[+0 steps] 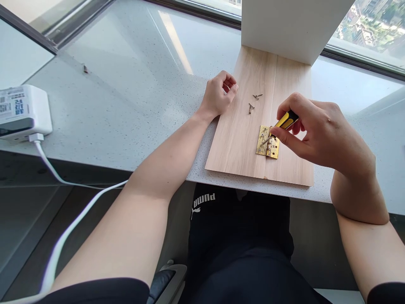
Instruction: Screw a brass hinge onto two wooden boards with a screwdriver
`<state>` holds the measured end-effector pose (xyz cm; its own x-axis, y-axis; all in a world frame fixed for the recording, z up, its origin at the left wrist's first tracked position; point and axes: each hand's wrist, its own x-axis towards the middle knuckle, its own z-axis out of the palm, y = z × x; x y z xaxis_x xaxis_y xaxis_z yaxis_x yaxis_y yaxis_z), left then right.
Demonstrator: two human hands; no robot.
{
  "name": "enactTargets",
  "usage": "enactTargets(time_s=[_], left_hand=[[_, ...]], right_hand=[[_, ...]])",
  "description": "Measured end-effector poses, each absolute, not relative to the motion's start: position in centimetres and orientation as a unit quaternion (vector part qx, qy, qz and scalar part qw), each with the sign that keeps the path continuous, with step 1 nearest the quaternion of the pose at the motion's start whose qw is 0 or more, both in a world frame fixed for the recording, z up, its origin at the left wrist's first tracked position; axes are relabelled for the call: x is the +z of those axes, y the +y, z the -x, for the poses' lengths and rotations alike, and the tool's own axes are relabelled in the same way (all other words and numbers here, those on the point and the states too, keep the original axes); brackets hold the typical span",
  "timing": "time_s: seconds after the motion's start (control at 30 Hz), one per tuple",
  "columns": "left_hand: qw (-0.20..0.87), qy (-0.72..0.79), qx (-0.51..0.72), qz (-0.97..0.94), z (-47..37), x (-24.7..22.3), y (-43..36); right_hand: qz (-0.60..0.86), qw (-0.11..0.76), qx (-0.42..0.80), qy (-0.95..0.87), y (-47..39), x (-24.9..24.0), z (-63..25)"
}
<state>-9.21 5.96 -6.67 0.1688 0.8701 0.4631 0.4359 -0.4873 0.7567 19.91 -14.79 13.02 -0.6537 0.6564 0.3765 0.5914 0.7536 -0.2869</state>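
Note:
My right hand (322,131) grips a yellow and black screwdriver (286,121) above the wooden boards. The screwdriver's tip points down to the left, over the left leaf of a brass-coloured hinge (274,147), which lies flat across the seam between two light wood boards (234,143). Several loose screws (250,108) lie on the left board, beyond the hinge. At that board's left edge rests my left hand (220,93), its fingers curled; whether it holds anything small is hidden.
A white upright panel (287,29) stands at the boards' far end. On the speckled countertop (126,101) a white power adapter (41,109) with a white cable sits at the far left, and a small dark object (85,69) lies near the window frame.

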Motion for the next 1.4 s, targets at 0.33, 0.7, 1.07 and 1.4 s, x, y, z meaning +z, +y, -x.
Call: enactTargets(time_s=[0.33,0.7,1.07,1.4], left_hand=[[0.229,0.43,0.485,-0.726,9.1,-6.7,5.8],[0.228,0.426,0.486,-0.728,9.2,-6.7,5.8],[0.245,0.439,0.471,-0.724,9.3,-6.7,6.0],[0.227,0.43,0.491,-0.723,9.1,-6.3,5.3]], right_hand=[[0.343,0.219,0.068,-0.911,-15.0,13.2,-19.9],[0.273,0.195,0.073,-0.939,-15.6,12.6,-19.5],[0.287,0.213,0.052,-0.933,-14.9,12.6,-19.6],[0.312,0.267,0.022,-0.912,-15.3,12.8,-18.9]])
